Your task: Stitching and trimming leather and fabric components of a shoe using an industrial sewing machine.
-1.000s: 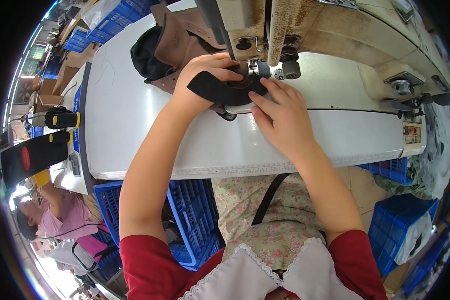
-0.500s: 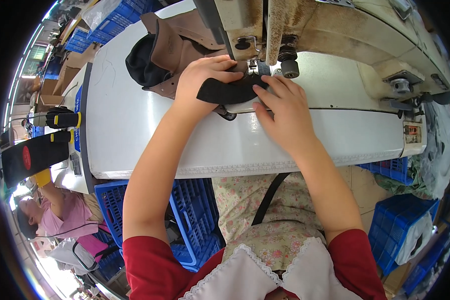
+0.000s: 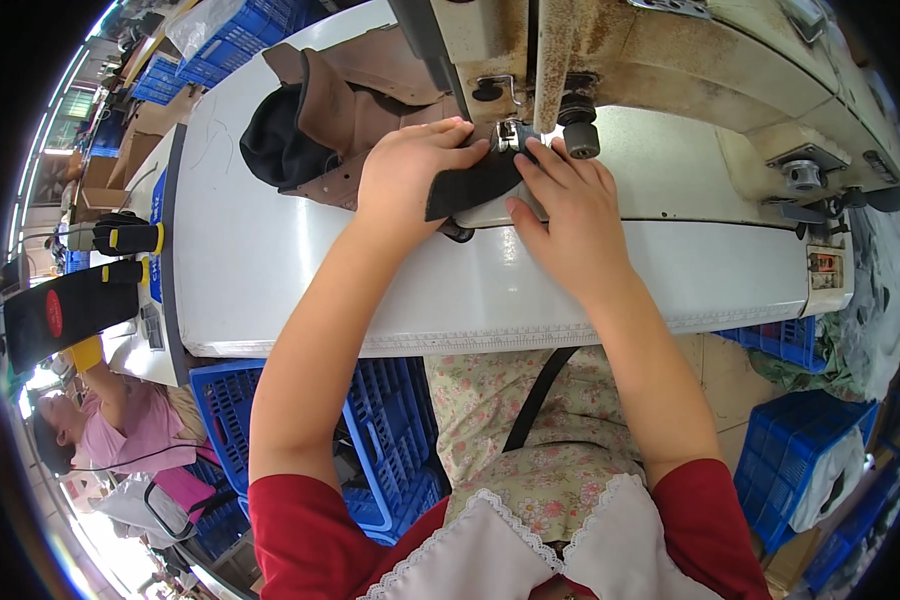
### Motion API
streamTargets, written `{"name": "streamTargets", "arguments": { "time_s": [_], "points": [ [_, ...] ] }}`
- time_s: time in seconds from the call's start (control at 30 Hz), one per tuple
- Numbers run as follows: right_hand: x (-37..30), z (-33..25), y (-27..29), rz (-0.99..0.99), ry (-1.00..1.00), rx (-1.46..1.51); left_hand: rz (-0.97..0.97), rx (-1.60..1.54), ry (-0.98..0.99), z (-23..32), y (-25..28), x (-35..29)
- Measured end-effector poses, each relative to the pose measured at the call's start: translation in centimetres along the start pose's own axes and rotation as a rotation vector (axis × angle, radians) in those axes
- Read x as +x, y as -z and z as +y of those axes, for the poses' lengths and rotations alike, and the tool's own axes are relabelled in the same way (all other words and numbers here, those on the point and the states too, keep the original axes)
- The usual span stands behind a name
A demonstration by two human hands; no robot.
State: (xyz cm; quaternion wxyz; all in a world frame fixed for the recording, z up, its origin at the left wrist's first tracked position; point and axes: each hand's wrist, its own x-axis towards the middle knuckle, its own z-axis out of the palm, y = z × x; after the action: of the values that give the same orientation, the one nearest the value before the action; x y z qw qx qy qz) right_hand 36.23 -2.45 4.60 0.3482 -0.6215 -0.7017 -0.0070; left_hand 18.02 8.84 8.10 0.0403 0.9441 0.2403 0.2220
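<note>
Left hand [image 3: 405, 180] and right hand [image 3: 576, 225] close together, one on each side of a curved black strip [image 3: 475, 185]. Left hand laid on a floppy brown piece [image 3: 328, 105], fingers close together, thumb pointing to the little metal foot [image 3: 510, 136] of a big sewing machine [image 3: 690, 75]. Too hidden to tell a pinch from a press there. Right hand spread wide, thumb well apart from the fingers, fingertips down by the strip's right end.

Between the hands, just in front of the foot, the black strip, with its left end against the left hand. To the left of the left hand and a bit past it, most of the brown piece, with tiny holes near its edge and a soft, bunched black part [image 3: 282, 150]. Just past the right fingertips, a dark round knob [image 3: 580, 138]. Over both hands and far out to the right, the machine, cream with rusty brown stains.

Under the hands and all around, a shiny white table [image 3: 240, 270], with ruler marks [image 3: 500, 338] along the near edge. Below the hands, a flowery apron [image 3: 480, 400] and a black strap [image 3: 540, 398]. Beside the left forearm [image 3: 315, 340], low down, a blue basket [image 3: 390, 430]. Lower than the right hand and well to its right, a blue crate [image 3: 785, 450]. Far left of the left hand, a person in a pink top [image 3: 135, 435].
</note>
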Motion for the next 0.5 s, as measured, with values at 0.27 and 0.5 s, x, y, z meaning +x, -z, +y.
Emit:
{"name": "streamTargets", "arguments": {
  "time_s": [0.27, 0.5],
  "points": [
    [0.3, -0.3, 0.2, 0.020, 0.006, -0.024, 0.008, 0.032, 0.000, 0.3, 0.2, 0.0],
    [1.6, -2.7, -0.4, -0.002, 0.011, 0.023, 0.003, 0.043, 0.053, 1.3, 0.6, -0.3]
  ]
}}
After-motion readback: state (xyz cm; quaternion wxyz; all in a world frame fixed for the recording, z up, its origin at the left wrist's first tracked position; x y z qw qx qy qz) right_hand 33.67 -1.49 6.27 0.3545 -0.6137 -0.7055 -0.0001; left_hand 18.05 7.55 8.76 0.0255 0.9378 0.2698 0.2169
